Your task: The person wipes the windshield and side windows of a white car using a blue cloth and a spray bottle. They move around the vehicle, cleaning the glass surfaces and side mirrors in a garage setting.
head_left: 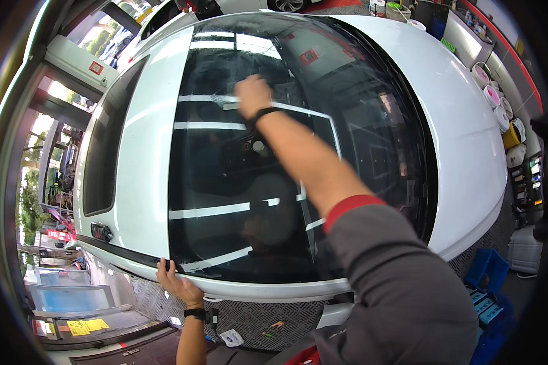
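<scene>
The dark glass roof panel (225, 164) of a white car spreads out in front of me. My right hand (254, 97) is closed over its far part, the arm reaching across the glass. A thin pale strip shows beside the fingers; whether the hand grips it, or it is a reflection, I cannot tell. My left hand (179, 286) rests at the near edge of the roof, its fingers stretched up onto the dark trim by the glass corner. Each wrist carries a dark band. White light streaks reflect in the glass.
The white bonnet (463, 134) lies to the right, with several buckets (492, 96) along the wall beyond it. A blue crate (488, 271) stands at lower right. A white packet (231, 337) lies on the patterned floor. Glass panels (73, 298) lean at lower left.
</scene>
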Tool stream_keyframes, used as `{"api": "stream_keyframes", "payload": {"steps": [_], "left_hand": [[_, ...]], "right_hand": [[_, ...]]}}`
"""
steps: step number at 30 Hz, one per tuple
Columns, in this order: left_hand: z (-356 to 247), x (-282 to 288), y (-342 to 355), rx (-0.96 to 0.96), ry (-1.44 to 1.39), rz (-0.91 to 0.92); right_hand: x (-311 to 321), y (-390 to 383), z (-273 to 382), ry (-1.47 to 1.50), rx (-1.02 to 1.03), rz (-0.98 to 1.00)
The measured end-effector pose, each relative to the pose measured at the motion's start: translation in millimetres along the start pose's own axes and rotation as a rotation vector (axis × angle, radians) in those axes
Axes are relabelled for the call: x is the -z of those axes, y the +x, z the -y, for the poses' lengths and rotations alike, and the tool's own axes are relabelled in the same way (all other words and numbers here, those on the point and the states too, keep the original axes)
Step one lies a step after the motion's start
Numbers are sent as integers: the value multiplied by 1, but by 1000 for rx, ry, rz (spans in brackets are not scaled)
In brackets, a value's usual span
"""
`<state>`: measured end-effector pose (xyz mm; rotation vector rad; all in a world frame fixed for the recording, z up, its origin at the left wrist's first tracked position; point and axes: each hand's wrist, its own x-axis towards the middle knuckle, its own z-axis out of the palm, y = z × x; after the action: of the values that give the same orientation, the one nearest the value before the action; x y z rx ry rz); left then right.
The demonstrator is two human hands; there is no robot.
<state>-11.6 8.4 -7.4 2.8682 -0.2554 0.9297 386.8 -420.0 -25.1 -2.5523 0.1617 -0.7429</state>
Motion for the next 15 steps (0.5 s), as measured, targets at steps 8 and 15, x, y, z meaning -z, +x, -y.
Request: {"api": "stream_keyframes", "payload": {"steps": [8,15], "left_hand": [[8,-9,-1,2,-106,-36],[11,-6,0,-22,5,0]], "right_hand": [[14,-77,85,177,280,35],[147,-203,-317,-238,-695,69]]}}
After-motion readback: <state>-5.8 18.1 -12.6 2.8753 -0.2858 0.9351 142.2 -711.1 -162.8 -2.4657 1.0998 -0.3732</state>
